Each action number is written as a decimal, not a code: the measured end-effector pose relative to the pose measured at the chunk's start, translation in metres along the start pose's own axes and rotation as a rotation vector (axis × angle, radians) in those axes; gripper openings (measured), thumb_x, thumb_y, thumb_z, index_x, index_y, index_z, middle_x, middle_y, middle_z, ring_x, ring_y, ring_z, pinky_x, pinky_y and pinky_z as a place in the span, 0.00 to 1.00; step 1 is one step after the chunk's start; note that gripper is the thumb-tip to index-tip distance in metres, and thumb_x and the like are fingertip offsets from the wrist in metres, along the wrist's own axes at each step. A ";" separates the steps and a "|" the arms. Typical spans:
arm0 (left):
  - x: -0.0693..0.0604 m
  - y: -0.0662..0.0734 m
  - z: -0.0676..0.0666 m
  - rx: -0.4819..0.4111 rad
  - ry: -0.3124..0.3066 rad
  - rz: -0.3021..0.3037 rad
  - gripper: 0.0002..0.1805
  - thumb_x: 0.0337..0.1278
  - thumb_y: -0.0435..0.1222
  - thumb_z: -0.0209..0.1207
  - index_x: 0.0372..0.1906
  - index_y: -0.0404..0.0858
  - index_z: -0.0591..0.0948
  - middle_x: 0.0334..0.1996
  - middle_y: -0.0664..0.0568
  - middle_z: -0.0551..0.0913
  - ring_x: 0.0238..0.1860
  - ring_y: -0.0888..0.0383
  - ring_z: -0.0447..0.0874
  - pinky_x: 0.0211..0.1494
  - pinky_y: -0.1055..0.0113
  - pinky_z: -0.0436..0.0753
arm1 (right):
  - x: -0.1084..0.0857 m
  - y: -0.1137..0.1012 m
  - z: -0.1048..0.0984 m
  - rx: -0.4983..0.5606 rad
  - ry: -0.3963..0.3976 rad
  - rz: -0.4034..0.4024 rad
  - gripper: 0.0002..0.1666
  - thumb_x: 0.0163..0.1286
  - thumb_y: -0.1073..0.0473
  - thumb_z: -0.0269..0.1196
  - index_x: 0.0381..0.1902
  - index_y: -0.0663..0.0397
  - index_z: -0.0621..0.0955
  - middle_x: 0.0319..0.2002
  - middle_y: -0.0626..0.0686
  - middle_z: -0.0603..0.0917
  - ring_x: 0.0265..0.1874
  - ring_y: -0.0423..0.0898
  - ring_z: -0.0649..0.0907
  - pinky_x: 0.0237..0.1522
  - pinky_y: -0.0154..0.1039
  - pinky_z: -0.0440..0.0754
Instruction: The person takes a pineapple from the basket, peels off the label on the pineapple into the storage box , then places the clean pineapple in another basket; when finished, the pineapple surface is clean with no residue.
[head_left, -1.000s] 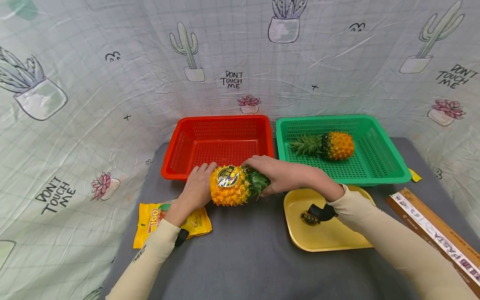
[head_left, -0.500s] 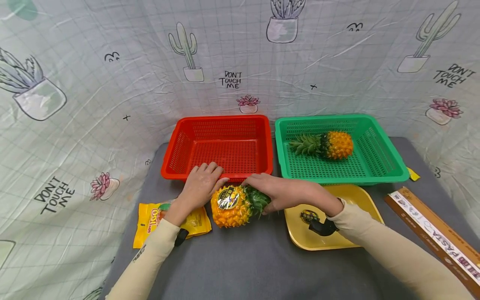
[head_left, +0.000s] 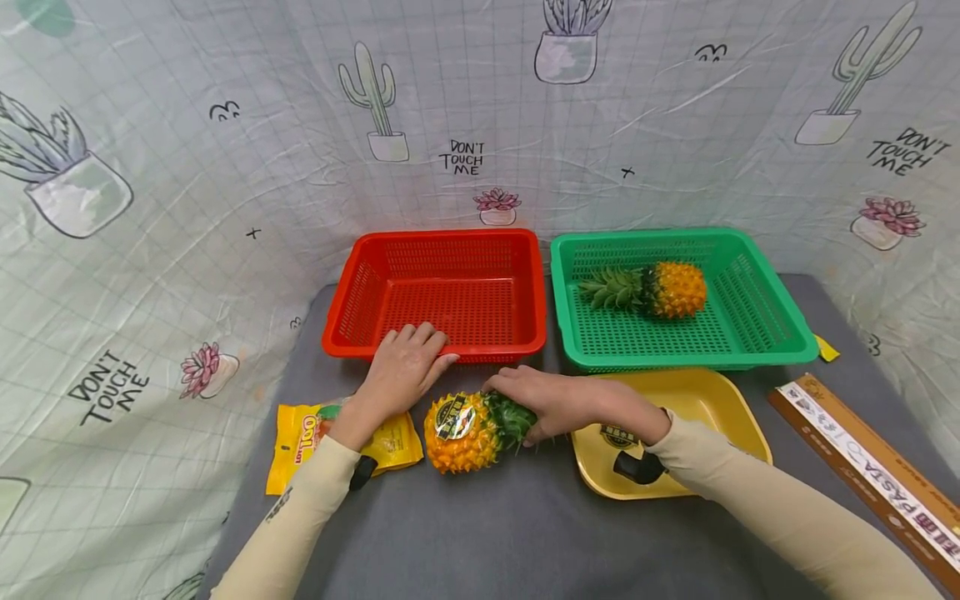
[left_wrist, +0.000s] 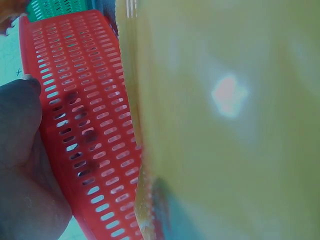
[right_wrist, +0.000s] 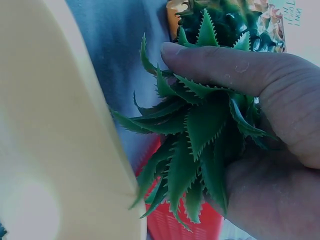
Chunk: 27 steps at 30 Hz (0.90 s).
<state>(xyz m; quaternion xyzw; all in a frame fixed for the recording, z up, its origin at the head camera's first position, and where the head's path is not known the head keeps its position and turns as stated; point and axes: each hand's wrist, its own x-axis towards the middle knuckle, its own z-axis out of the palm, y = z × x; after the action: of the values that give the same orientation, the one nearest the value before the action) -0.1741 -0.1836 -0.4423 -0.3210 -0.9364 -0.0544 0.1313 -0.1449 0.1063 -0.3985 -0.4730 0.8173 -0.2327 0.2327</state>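
My right hand [head_left: 566,404] grips a small pineapple [head_left: 457,450] by its leafy crown. The fruit is orange-yellow with a round black-and-gold sticker, and it lies low at the grey table, in front of the red basket [head_left: 525,350]. In the right wrist view the thumb [right_wrist: 215,65] lies across the base of the spiky green leaves [right_wrist: 205,125]. My left hand [head_left: 401,367] holds the near rim of the red basket, its fingers over the edge and partly hidden inside. The left wrist view shows the basket's slotted wall [left_wrist: 90,120] beside that hand.
A green basket [head_left: 791,333] at the back right holds another pineapple [head_left: 678,289]. Under my right wrist is a yellow tray [head_left: 705,475] with a round sticker. A yellow snack bag [head_left: 288,450] lies under my left wrist, and a long pasta box [head_left: 862,467] at the right.
My right hand has brought the pineapple down and toward me, away from the red basket's rim. My left hand has stayed at the rim.
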 end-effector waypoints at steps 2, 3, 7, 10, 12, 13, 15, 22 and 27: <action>0.000 0.000 0.000 0.002 -0.002 -0.002 0.19 0.79 0.51 0.58 0.52 0.39 0.81 0.46 0.46 0.78 0.41 0.44 0.75 0.43 0.51 0.74 | 0.002 0.001 0.002 -0.007 -0.010 0.003 0.50 0.57 0.65 0.82 0.73 0.55 0.68 0.63 0.51 0.73 0.64 0.50 0.72 0.67 0.47 0.72; 0.000 0.000 0.000 0.005 -0.007 -0.004 0.19 0.79 0.51 0.58 0.52 0.39 0.80 0.46 0.46 0.78 0.41 0.45 0.74 0.43 0.51 0.75 | 0.003 0.001 0.004 -0.012 -0.016 0.004 0.50 0.57 0.65 0.82 0.73 0.55 0.68 0.63 0.51 0.73 0.63 0.50 0.72 0.67 0.47 0.72; 0.000 0.000 0.000 0.003 -0.014 -0.010 0.19 0.79 0.51 0.58 0.53 0.38 0.81 0.46 0.45 0.79 0.41 0.44 0.75 0.44 0.51 0.75 | 0.007 0.003 0.010 -0.045 -0.030 -0.009 0.49 0.56 0.66 0.82 0.71 0.55 0.70 0.61 0.51 0.74 0.61 0.50 0.74 0.65 0.46 0.73; -0.001 0.000 0.001 -0.006 -0.016 -0.015 0.19 0.79 0.50 0.58 0.54 0.38 0.81 0.46 0.45 0.79 0.41 0.44 0.75 0.44 0.50 0.75 | 0.012 0.005 0.014 -0.090 -0.029 -0.023 0.46 0.55 0.66 0.82 0.68 0.56 0.71 0.59 0.52 0.75 0.58 0.50 0.75 0.63 0.46 0.74; -0.001 0.000 0.001 -0.011 -0.015 -0.017 0.19 0.79 0.50 0.59 0.54 0.38 0.82 0.46 0.45 0.79 0.42 0.44 0.75 0.45 0.49 0.75 | 0.015 0.006 0.016 -0.125 -0.032 -0.019 0.46 0.55 0.66 0.82 0.68 0.56 0.71 0.59 0.52 0.75 0.58 0.51 0.76 0.63 0.47 0.74; -0.001 0.000 0.001 -0.012 -0.013 -0.017 0.19 0.79 0.50 0.59 0.54 0.37 0.82 0.46 0.45 0.79 0.42 0.44 0.75 0.45 0.49 0.75 | 0.016 0.006 0.017 -0.141 -0.035 -0.015 0.45 0.55 0.66 0.82 0.67 0.55 0.72 0.59 0.52 0.76 0.58 0.51 0.76 0.63 0.47 0.74; -0.001 0.000 0.001 -0.013 -0.010 -0.016 0.19 0.78 0.49 0.59 0.54 0.37 0.82 0.47 0.45 0.79 0.42 0.43 0.75 0.45 0.49 0.75 | 0.018 0.006 0.018 -0.165 -0.042 -0.004 0.44 0.56 0.66 0.82 0.67 0.54 0.72 0.58 0.52 0.76 0.58 0.51 0.76 0.64 0.47 0.74; 0.000 0.000 0.000 -0.004 -0.011 -0.016 0.18 0.78 0.50 0.59 0.54 0.39 0.81 0.47 0.46 0.78 0.41 0.44 0.74 0.44 0.49 0.74 | 0.027 0.006 0.023 -0.189 -0.063 0.013 0.45 0.53 0.66 0.84 0.65 0.52 0.73 0.55 0.50 0.76 0.56 0.50 0.76 0.63 0.46 0.75; 0.001 0.000 0.000 -0.008 -0.011 -0.012 0.21 0.80 0.52 0.56 0.55 0.39 0.81 0.47 0.46 0.78 0.42 0.44 0.74 0.45 0.50 0.74 | 0.031 0.009 0.028 -0.168 -0.085 0.032 0.46 0.54 0.65 0.84 0.66 0.52 0.71 0.59 0.51 0.75 0.61 0.50 0.75 0.67 0.46 0.72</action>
<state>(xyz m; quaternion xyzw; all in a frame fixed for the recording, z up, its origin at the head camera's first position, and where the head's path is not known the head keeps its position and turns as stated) -0.1745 -0.1833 -0.4421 -0.3161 -0.9388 -0.0571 0.1246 -0.1476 0.0784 -0.4305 -0.4871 0.8308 -0.1390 0.2303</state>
